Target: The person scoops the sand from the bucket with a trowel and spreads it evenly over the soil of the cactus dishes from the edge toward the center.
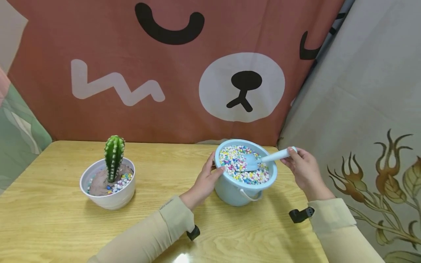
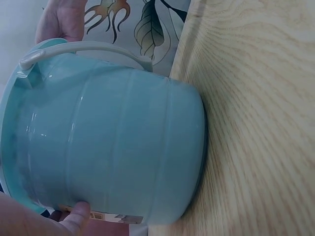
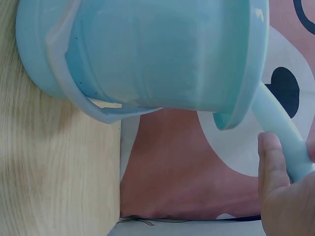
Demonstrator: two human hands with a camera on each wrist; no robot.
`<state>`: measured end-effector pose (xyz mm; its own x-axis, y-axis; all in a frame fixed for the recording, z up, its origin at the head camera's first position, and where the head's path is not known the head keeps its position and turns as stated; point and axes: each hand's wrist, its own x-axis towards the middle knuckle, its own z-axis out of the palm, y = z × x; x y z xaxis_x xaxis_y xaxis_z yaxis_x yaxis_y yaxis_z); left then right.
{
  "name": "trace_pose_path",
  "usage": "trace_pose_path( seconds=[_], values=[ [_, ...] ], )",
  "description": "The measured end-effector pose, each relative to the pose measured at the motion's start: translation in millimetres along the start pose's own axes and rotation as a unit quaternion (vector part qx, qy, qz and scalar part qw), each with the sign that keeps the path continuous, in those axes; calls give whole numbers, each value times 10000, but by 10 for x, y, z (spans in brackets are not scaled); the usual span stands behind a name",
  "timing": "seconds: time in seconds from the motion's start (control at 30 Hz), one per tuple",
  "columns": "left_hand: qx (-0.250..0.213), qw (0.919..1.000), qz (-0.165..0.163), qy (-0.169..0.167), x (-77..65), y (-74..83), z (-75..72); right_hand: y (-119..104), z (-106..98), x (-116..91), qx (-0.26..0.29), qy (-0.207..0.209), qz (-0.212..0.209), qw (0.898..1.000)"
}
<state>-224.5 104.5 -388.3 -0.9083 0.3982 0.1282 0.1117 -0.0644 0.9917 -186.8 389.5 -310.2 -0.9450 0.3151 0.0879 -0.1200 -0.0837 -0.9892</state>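
A light-blue bucket (image 1: pixel 235 190) full of small multicoloured pellets (image 1: pixel 236 152) stands at the right of the table. My left hand (image 1: pixel 208 179) holds its left side, thumb near the rim and the other fingers mostly hidden behind the wall. In my right hand (image 1: pixel 304 170) is the handle of a light-blue toy shovel (image 1: pixel 277 155), gripped near its end. The shovel's blade lies among the pellets, and its handle slants out over the right rim. From the right wrist view, the shovel (image 3: pixel 278 120) rises past the bucket rim (image 3: pixel 253 64) into the hand.
At the left of the wooden table (image 1: pixel 158 164) sits a white pot (image 1: pixel 113 201) with a green cactus (image 1: pixel 114 157), brown soil-like filling and some coloured pellets. A bear-print cloth (image 1: pixel 177 109) hangs behind the table; a pale flowered curtain (image 1: pixel 361 109) hangs at the right.
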Motion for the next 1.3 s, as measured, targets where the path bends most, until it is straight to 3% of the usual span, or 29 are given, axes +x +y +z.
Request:
trace_pose_path(
  seconds=[0.1, 0.43, 0.8, 1.3],
  values=[
    [16, 10000, 66, 17, 42, -96, 3, -7, -25, 6, -93, -32, -97, 9999],
    [47, 10000, 53, 5, 39, -96, 2, -11, -90, 26, -338, 91, -95, 9993],
    [115, 9999, -102, -3, 48, -102, -6, -16, -181, 50, 44, 158, 13, 9999],
    [109, 9999, 17, -20, 43, -97, -13, -41, -190, 38, 598, 69, 391, 9974]
  ],
)
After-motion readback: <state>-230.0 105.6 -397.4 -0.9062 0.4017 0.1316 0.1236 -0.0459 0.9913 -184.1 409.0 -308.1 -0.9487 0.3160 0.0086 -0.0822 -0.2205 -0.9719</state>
